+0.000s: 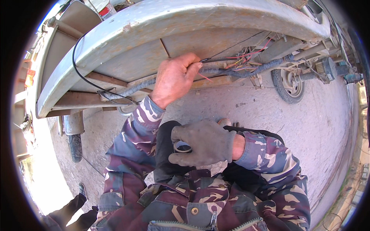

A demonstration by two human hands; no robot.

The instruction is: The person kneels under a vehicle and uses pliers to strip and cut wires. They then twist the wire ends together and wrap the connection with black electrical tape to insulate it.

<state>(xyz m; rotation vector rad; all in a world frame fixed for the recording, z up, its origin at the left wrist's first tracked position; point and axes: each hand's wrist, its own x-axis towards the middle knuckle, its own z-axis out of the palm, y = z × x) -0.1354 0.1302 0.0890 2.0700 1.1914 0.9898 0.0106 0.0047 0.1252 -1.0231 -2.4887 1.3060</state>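
Note:
My bare left hand (173, 79) is closed, thumb and forefinger pinching a thin dark wire (233, 49) under the metal frame. Close to those fingertips, the wire has a thicker black section, and its line runs up to the right. A short red wire end (205, 77) sticks out below the same hand. Lower down, in front of my knees, my right hand (208, 141) wears a grey-brown glove. Its fingers curl around a ring that looks like a roll of tape (184, 151); most of the ring is hidden by the glove.
A grey corrugated conduit (257, 71) runs along the underside of the vehicle frame (162, 19). Loose coloured wires (243, 59) hang behind it. A black cable (75, 63) loops over the frame at left. A wheel (288, 85) stands at right; another person's shoe (82, 189) shows lower left.

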